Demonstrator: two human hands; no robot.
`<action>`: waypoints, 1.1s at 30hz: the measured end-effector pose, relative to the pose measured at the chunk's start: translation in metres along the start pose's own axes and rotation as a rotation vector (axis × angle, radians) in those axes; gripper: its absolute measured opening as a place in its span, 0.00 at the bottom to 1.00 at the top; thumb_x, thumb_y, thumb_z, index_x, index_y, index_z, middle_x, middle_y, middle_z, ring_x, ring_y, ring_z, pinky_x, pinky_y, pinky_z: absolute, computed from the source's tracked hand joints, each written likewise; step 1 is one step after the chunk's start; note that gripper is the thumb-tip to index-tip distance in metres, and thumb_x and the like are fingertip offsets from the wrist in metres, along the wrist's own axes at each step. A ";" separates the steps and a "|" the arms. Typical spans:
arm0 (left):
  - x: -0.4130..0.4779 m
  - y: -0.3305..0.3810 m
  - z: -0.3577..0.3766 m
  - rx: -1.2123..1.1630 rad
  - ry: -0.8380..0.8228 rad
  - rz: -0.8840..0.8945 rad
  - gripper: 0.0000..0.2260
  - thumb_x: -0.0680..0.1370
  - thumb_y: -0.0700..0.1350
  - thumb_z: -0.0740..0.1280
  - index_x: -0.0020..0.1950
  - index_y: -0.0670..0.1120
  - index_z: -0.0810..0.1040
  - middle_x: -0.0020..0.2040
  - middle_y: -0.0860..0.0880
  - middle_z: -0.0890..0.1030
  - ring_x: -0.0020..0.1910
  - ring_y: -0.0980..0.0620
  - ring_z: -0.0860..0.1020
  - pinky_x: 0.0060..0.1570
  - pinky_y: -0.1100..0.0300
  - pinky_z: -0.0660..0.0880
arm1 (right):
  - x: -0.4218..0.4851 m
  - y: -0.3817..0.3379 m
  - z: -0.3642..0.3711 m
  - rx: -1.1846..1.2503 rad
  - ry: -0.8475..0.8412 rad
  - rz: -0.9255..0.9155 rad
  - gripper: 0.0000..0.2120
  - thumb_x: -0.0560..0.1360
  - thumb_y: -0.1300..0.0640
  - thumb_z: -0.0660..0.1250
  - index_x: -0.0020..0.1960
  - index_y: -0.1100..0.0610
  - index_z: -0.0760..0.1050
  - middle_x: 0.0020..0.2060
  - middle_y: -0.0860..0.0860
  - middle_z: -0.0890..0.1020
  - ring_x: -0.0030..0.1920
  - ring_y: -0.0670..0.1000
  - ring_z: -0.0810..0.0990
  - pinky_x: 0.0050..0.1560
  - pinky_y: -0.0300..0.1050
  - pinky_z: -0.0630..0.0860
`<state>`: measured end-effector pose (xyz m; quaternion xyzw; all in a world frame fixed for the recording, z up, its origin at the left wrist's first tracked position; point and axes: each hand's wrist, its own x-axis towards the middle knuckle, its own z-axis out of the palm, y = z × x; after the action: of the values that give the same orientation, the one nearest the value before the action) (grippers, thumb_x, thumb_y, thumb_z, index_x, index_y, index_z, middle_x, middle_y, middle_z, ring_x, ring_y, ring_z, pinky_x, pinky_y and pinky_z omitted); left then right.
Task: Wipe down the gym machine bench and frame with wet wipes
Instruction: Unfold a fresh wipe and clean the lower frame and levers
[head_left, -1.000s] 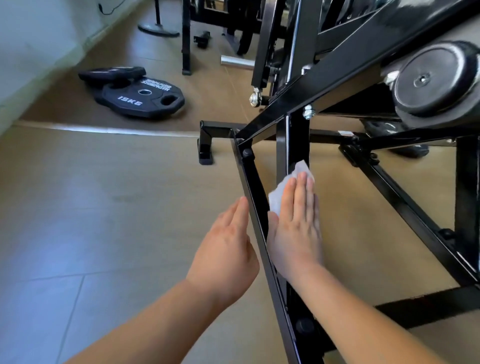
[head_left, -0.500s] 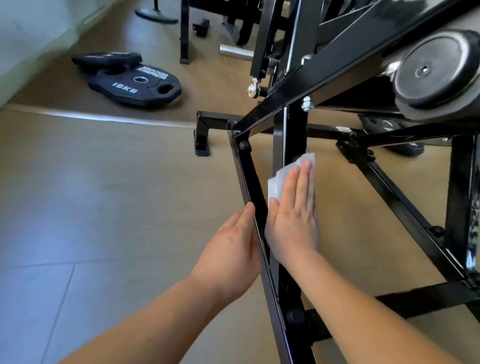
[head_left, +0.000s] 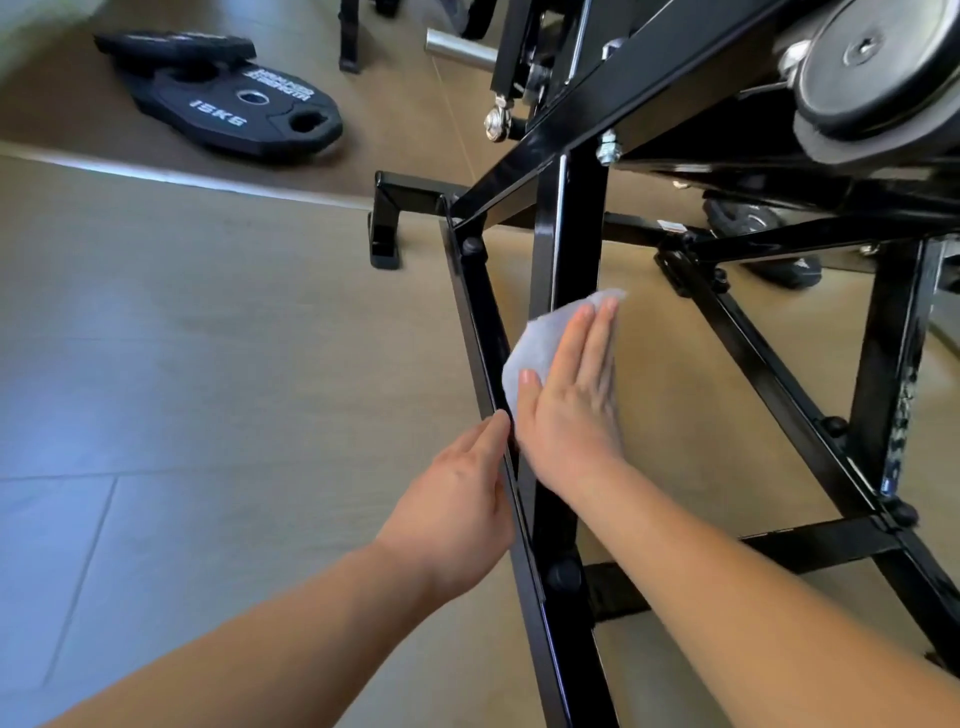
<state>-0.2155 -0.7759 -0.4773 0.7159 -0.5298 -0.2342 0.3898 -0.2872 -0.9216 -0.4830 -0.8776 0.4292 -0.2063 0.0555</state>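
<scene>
Head: weight plate (head_left: 208, 106) beyond frame (head_left: 576, 234).

two forearms are showing bare, the left forearm (head_left: 260, 639) and the right forearm (head_left: 753, 597), both running uncovered from the bottom edge up to the wrists. the left hand (head_left: 457, 499) and the right hand (head_left: 571, 410) are also showing bare to the tips of the fingers (head_left: 571, 343). the right thumbnail (head_left: 525, 375) is looking short, rounded and pale. faint knuckle and tendon lines are showing on the backs of both hands. the upper arms are lying outside the view, so any sleeve there cannot be told.
</scene>
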 end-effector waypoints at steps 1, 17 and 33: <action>0.000 0.001 -0.003 -0.005 0.003 0.011 0.27 0.79 0.34 0.57 0.78 0.48 0.65 0.73 0.50 0.73 0.69 0.50 0.71 0.66 0.63 0.68 | 0.007 -0.006 -0.002 0.012 0.029 0.005 0.37 0.84 0.50 0.52 0.79 0.62 0.30 0.81 0.61 0.34 0.82 0.59 0.36 0.82 0.52 0.39; 0.019 0.047 0.036 -0.555 0.004 -0.394 0.04 0.85 0.51 0.57 0.56 0.54 0.70 0.55 0.53 0.83 0.55 0.51 0.80 0.59 0.51 0.77 | -0.072 0.014 -0.048 0.912 -0.092 0.165 0.25 0.81 0.56 0.56 0.77 0.41 0.63 0.74 0.41 0.74 0.76 0.40 0.68 0.76 0.44 0.66; 0.116 0.042 0.010 -0.445 0.226 0.032 0.26 0.87 0.50 0.52 0.84 0.54 0.47 0.83 0.58 0.51 0.79 0.65 0.49 0.74 0.73 0.49 | 0.009 0.026 -0.070 0.816 -0.097 0.391 0.18 0.85 0.49 0.58 0.73 0.48 0.73 0.67 0.43 0.79 0.68 0.43 0.77 0.72 0.52 0.72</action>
<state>-0.2093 -0.8944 -0.4401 0.6258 -0.4294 -0.2574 0.5981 -0.3299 -0.9392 -0.4237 -0.6948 0.4674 -0.3031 0.4548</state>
